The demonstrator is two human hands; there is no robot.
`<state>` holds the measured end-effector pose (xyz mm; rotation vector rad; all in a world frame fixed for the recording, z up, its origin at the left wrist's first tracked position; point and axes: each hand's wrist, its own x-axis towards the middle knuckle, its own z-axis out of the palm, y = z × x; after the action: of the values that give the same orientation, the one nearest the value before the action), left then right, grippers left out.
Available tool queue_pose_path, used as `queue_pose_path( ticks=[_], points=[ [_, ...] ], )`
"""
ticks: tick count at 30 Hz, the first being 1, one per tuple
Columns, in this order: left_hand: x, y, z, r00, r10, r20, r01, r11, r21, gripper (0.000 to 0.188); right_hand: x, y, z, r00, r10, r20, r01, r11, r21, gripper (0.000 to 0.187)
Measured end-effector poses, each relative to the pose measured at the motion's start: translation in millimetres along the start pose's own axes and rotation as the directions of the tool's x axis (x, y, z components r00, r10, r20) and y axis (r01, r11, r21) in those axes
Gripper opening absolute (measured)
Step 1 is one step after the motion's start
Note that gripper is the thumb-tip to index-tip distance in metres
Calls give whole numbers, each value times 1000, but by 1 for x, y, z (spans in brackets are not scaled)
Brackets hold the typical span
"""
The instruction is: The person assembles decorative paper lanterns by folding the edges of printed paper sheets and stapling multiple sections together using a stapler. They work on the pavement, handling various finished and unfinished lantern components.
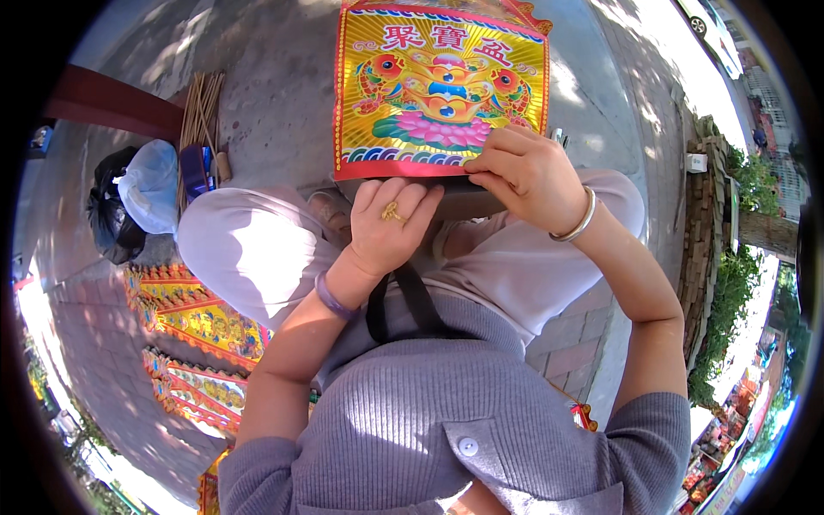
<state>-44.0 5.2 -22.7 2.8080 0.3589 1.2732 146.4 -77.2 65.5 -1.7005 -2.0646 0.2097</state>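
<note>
In front of me, above my knees, is a red and gold decorated paper panel [446, 90] printed with fish, ingots and a pink lotus. My right hand [528, 176] pinches the lower right part of its red bottom border, fingers closed. At the left part of that same edge is my left hand [390, 223], a gold ring on one finger. Its fingers curl against the edge and their tips are partly hidden. A dark gap shows beneath the border between my hands. What supports the panel is hidden.
More ornate red and gold paper pieces [210, 326] lie on the paving to my left. Beyond my left knee are a pale blue bag [150, 184], a black bag [112, 210] and a bundle of thin sticks [200, 112]. A dark red post [112, 99] stands behind them.
</note>
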Motion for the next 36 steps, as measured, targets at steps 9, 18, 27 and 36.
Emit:
queue_pose_path(
  ticks=[9, 18, 27, 36],
  points=[
    [-10, -1, -6, 998, 55, 7, -54, 998, -35, 24, -6, 1, 23, 996, 14, 93, -22, 996, 91, 12],
    [-6, 0, -6, 995, 64, 70, -55, 992, -116, 26, -18, 5, 41, 993, 74, 87, -88, 980, 180, 9],
    [5, -8, 4, 991, 125, 52, -115, 978, -175, 17, -19, 10, 37, 997, 75, 24, -79, 974, 214, 8],
    [15, -6, 6, 990, 122, 71, -107, 977, -183, 22, -15, 12, 38, 997, 82, 5, -81, 968, 237, 8]
  ],
)
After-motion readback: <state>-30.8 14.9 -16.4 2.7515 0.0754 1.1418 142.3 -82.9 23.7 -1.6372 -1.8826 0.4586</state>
